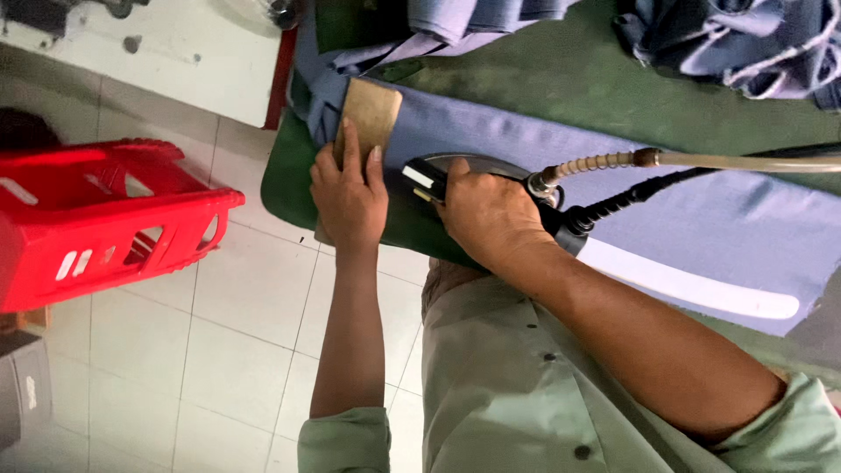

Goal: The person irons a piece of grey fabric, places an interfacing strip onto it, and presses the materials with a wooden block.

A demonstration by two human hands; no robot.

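Gripping black steam iron (455, 175) in right hand (486, 215), left hand (349, 197) flat on tan card (370, 114), blue cloth (683, 201)

Right hand (487, 215) around steam iron (455, 171) on blue cloth (701, 215), left hand (349, 194) flat on brown template (370, 114).

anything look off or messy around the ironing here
Mostly tidy. The left hand presses a tan card flat on the blue cloth; the right hand grips the iron. Only the crumpled blue fabric heaped at the pad's far corner looks untidy.
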